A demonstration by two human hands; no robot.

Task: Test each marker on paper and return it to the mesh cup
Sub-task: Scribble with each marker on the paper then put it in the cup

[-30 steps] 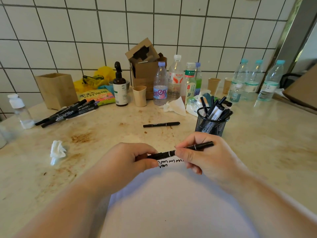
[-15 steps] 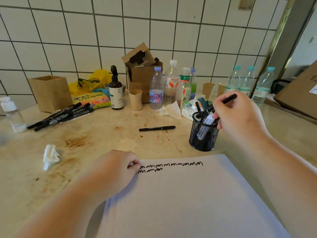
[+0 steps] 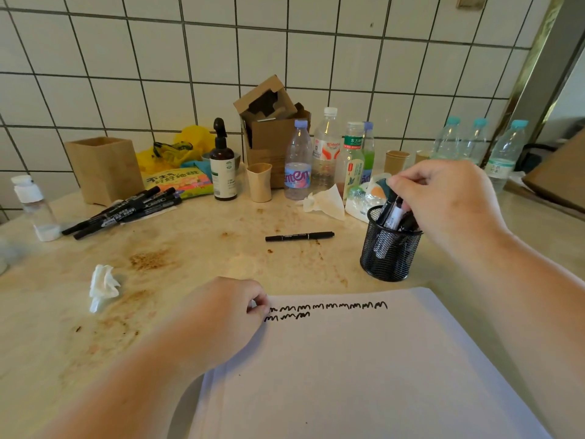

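A black mesh cup [image 3: 387,258] stands right of centre with several markers in it. My right hand [image 3: 449,201] is over its rim, fingers curled on the top of a black marker with a white label [image 3: 393,214] that sits down in the cup. My left hand [image 3: 221,315] rests with curled fingers on the top left corner of the white paper [image 3: 364,375], beside two rows of black scribbles [image 3: 326,307]. One capped black marker [image 3: 299,236] lies loose on the counter left of the cup. Several more black markers [image 3: 126,212] lie in a pile at the far left.
A crumpled tissue [image 3: 103,286] lies left of my left hand. Along the tiled wall stand a wooden box [image 3: 106,169], a dark pump bottle [image 3: 222,166], a cardboard box [image 3: 272,128], plastic bottles [image 3: 297,166] and paper cups. More water bottles [image 3: 506,153] stand at the right.
My right hand carried the marker from the paper to the mesh cup and lowered it in among the others. My left hand let go of it and settled on the paper's corner.
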